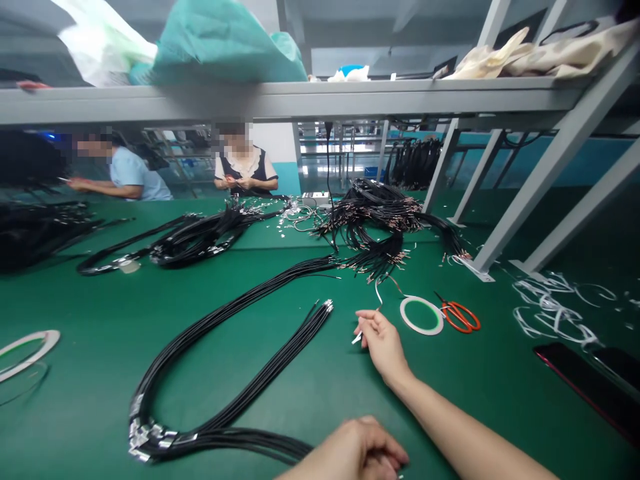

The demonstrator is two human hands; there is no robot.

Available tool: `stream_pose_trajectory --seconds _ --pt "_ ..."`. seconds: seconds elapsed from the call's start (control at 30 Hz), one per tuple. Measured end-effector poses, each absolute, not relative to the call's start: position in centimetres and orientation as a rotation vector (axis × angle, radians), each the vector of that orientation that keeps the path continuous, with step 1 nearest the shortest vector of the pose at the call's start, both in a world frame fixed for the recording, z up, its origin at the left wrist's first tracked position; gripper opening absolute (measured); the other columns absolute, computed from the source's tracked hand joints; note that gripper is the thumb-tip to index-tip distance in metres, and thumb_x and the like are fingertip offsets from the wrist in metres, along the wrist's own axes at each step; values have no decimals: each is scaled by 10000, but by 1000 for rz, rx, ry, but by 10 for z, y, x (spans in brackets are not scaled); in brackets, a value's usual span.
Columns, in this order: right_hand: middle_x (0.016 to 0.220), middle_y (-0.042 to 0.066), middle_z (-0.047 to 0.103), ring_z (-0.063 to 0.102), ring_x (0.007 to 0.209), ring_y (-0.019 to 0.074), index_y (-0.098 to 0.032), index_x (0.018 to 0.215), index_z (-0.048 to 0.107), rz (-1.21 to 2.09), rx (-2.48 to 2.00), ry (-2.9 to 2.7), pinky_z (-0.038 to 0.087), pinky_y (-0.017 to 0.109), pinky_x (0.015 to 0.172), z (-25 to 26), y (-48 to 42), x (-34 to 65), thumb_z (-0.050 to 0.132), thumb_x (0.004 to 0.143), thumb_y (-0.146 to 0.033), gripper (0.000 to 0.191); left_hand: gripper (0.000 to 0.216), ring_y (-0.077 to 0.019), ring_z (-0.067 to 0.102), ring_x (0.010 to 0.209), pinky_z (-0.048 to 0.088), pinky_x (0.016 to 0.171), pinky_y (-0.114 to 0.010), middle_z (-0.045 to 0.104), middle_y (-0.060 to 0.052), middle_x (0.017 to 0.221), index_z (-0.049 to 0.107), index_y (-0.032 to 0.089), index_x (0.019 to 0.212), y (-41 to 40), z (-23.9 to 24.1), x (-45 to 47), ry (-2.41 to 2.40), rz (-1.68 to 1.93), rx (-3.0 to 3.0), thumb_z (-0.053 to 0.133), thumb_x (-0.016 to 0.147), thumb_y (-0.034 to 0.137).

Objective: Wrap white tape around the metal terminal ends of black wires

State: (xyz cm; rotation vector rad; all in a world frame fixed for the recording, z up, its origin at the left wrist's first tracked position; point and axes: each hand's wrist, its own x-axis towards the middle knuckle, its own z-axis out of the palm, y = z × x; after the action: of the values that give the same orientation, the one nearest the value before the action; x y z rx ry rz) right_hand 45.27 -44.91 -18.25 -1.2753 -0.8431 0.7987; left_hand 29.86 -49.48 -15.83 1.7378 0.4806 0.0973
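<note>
My right hand (pixel 383 343) is above the green bench, its fingers pinched on a small white piece (pixel 357 339). Nearer to me, my left hand (pixel 369 448) is curled closed; a tiny pale tip shows by its fingers, but what it holds is hidden. A bundle of black cables (pixel 200 313) bends in a loop to the left, with silvery tags at the bend. One branch ends in bare metal tips left of my right hand; another passes behind my left wrist. Beyond my right hand lie a white tape roll (pixel 422 315) and orange-handled scissors (pixel 461 317).
Piled black cables (pixel 375 207) lie at the back, with more coils (pixel 200 240) at back left. White strips (pixel 555 307) and a dark phone (pixel 583 383) are on the right. A grey shelf (pixel 300 103) spans overhead on slanted legs. Two people sit across the bench.
</note>
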Motion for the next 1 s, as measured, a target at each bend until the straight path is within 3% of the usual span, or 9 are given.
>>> stream_pose_trajectory --seconds 0.07,0.17,0.27,0.33,0.43,0.6,0.8,0.93,1.0 --pt "649 10 608 455 441 115 -166 949 607 799 -1280 -874 349 241 437 -183 -450 449 570 820 -432 298 255 -206 649 830 511 752 -296 645 -93 1018 695 188 1000 -488 -157 287 532 200 1786 624 758 226" --pt "641 14 608 459 443 122 -164 939 611 798 -1278 -925 343 242 426 -183 -451 447 568 822 -427 291 310 -269 513 1116 380 983 -426 574 -111 1176 625 220 1111 -459 -154 251 970 695 2159 532 816 194" --pt "635 13 607 469 456 126 -161 934 611 785 -1279 -960 347 239 432 -183 -451 446 558 830 -408 273 377 -377 431 1161 326 983 -551 550 -197 1183 608 117 1135 -429 -158 205 1578 900 2390 536 814 302" --pt "630 8 602 474 463 127 -160 932 610 770 -1282 -973 353 236 439 -184 -450 447 550 832 -399 265 447 -386 425 1167 357 965 -535 540 -195 1206 611 106 1131 -421 -163 180 1738 788 2433 544 808 406" --pt "626 1 603 480 460 124 -162 924 610 748 -1291 -981 361 231 443 -186 -449 448 552 818 -392 260 436 -320 518 1060 421 915 -450 586 -133 1136 636 154 1101 -426 -166 163 1705 627 2423 486 840 468" --pt "625 -3 608 476 432 113 -160 925 602 731 -1306 -983 358 223 424 -190 -447 450 544 808 -391 265 376 -266 565 895 444 825 -394 631 -75 931 644 188 1080 -435 -163 148 1651 530 2443 424 887 424" --pt "638 4 597 466 430 109 -148 952 582 730 -1296 -994 360 224 424 -191 -448 450 528 828 -385 273 315 -277 546 914 440 805 -391 606 -88 1015 609 189 1093 -439 -157 157 1766 621 2538 523 844 362" --pt "645 9 599 476 453 114 -152 938 594 754 -1283 -1026 357 226 436 -192 -451 449 553 829 -394 269 181 -230 555 886 442 766 -315 601 -66 952 621 197 960 -436 -145 211 1579 409 2680 484 878 283" --pt "658 9 599 481 466 115 -157 953 590 760 -1285 -1028 362 227 448 -193 -453 449 550 838 -397 270 167 -244 553 860 434 756 -337 598 -83 919 615 164 922 -430 -142 234 1665 321 2704 477 878 246"
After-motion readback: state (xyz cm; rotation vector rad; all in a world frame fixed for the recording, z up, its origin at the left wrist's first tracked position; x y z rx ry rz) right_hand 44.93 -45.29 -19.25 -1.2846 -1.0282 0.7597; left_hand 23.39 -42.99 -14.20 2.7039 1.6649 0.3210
